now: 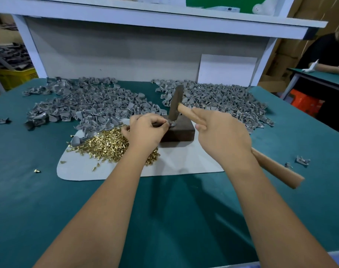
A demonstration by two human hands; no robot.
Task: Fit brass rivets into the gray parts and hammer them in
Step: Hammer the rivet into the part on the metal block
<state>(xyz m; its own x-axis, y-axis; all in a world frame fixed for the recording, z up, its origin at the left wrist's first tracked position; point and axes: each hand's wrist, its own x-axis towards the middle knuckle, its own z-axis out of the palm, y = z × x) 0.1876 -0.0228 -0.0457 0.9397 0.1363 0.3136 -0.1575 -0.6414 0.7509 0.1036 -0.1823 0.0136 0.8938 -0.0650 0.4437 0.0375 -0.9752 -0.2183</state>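
My left hand [145, 130] pinches a small gray part [172, 123] on the top edge of a dark metal block [181, 130]. My right hand [221, 132] grips the wooden handle of a hammer [277, 167], index finger stretched along it. The hammer's dark steel head [176, 103] stands with its lower end touching the gray part. A heap of brass rivets [106, 146] lies on a white mat [176, 161] just left of the block, partly under my left wrist. Whether a rivet sits in the held part is hidden.
Two big heaps of gray parts spread across the back of the green table [164, 209], one at left [83, 101] and one at right [219, 97]. Stray parts [302, 161] and a loose rivet [37, 171] lie around. A white shelf frame [145, 18] rises behind. Another person [331, 60] sits at far right.
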